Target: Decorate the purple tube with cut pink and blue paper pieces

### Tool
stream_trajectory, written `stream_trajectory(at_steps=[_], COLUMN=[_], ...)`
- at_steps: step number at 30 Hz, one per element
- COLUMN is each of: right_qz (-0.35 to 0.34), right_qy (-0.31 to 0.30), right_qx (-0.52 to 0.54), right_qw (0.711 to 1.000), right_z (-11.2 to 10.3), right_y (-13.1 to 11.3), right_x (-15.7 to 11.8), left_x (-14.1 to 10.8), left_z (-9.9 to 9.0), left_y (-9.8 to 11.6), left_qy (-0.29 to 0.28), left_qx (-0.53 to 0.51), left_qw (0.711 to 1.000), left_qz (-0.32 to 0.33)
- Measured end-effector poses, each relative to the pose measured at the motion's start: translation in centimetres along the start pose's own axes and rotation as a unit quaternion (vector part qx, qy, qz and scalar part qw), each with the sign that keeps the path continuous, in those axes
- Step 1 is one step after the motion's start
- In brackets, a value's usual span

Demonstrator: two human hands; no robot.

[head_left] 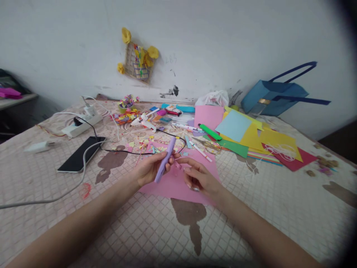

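My left hand [152, 167] is closed around a lilac highlighter-shaped pen [165, 160], which slants up to the right above the pink sheet [167, 188]. Close to its fingertips is a small curled piece of pink paper [177, 163]; whether those fingers pinch it I cannot tell. My right hand [199, 176] hovers over the right part of the sheet. Its fingers are loosely bent and apart, with the index fingertip close to or touching the pink curl. No held object shows in it. Paper scraps [147, 143] lie beyond the hands.
A white glue gun [143, 122] with a black cable lies behind the scraps. To the left are a phone [80, 154] and a power strip [82, 125]. Scissors [213, 148], a green highlighter [210, 132] and coloured sheets [245, 139] lie right, before a blue bag [275, 97].
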State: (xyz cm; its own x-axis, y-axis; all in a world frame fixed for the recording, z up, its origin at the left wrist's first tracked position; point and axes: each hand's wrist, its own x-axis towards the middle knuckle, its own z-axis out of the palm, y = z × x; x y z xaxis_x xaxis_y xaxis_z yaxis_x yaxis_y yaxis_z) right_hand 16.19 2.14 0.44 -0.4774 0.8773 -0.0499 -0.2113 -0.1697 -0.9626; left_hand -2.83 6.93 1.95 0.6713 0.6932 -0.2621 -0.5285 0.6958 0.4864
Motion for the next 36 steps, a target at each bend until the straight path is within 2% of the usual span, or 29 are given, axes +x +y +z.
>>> stream_trajectory(at_steps=[6, 12, 15, 19, 25, 29, 36], right_qz=[0.024, 0.021, -0.006, -0.060, -0.120, -0.097, -0.044], right_qy=[-0.017, -0.022, 0.008, 0.048, 0.062, 0.042, 0.050], right_qx=[-0.010, -0.015, -0.029, -0.075, -0.071, -0.090, -0.141], right_qw=[1.000, 0.999, 1.000, 0.994, 0.988, 0.990, 0.988], right_z=[-0.3, -0.3, -0.2, 0.0, 0.2, -0.1, -0.3], right_y=[0.2, 0.4, 0.4, 0.4, 0.4, 0.7, 1.0], right_x=[0.0, 0.0, 0.2, 0.4, 0.5, 0.6, 0.6], left_x=[0.1, 0.2, 0.2, 0.2, 0.2, 0.1, 0.2], left_z=[-0.1, 0.0, 0.0, -0.3, -0.5, -0.4, -0.8], left_y=[0.5, 0.5, 0.2, -0.3, -0.3, -0.2, 0.2], left_qy=[0.000, 0.020, 0.016, -0.018, -0.020, -0.024, -0.021], left_qx=[-0.004, 0.004, 0.025, 0.071, 0.107, 0.103, 0.087], left_qw=[1.000, 1.000, 0.999, 0.997, 0.994, 0.994, 0.996], left_qz=[0.013, 0.023, 0.011, 0.007, 0.014, 0.008, -0.005])
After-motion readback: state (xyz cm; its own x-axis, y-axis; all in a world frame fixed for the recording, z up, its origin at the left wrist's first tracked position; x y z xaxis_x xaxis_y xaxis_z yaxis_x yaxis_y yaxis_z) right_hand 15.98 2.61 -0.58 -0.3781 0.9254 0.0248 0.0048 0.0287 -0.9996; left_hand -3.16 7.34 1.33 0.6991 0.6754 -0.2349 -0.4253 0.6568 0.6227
